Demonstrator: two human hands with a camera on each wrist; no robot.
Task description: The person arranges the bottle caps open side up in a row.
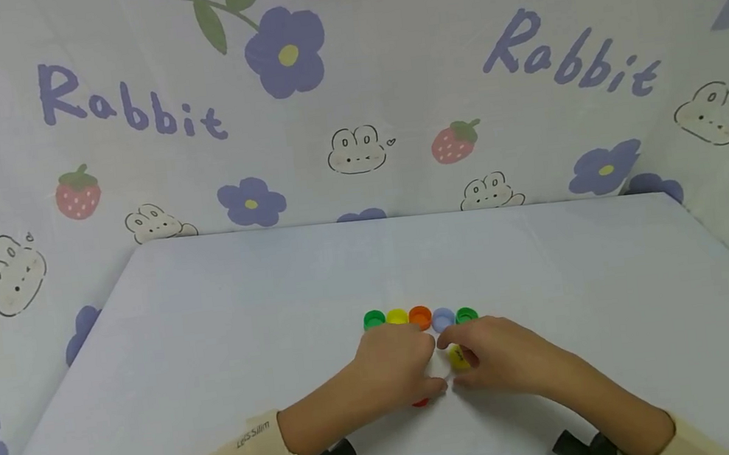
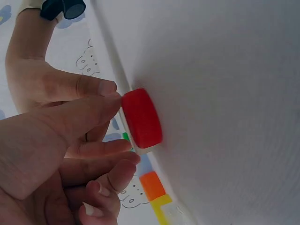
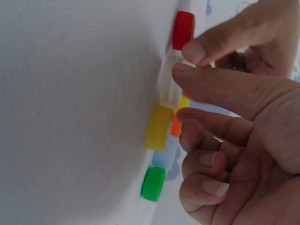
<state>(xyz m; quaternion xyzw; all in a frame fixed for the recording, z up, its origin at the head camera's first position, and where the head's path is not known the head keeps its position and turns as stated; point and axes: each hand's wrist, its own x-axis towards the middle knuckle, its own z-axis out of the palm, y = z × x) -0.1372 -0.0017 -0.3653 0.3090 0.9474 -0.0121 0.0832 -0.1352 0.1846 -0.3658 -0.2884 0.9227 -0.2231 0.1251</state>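
Note:
Several small plastic bottle caps lie on the white tabletop. Between both hands sits a clear cap (image 3: 168,86), with thumbs and forefingers curled about its edge. The left hand (image 1: 396,369) grips it from the left; a red cap (image 2: 142,118) stands just in front, partly hidden beneath that hand in the head view. From the right, the right hand (image 1: 505,355) holds the same cap, its thumb tip overlapping it in the right wrist view. Close to the right fingers lies a yellow cap (image 1: 457,357). Exact finger contact on the clear cap is partly covered.
Behind the hands runs a row of caps: green (image 1: 374,320), yellow (image 1: 397,316), orange (image 1: 420,317), light blue (image 1: 443,319) and another green cap (image 1: 466,315). A printed rabbit cloth (image 1: 388,69) hangs behind the white table (image 1: 244,292) and along its sides.

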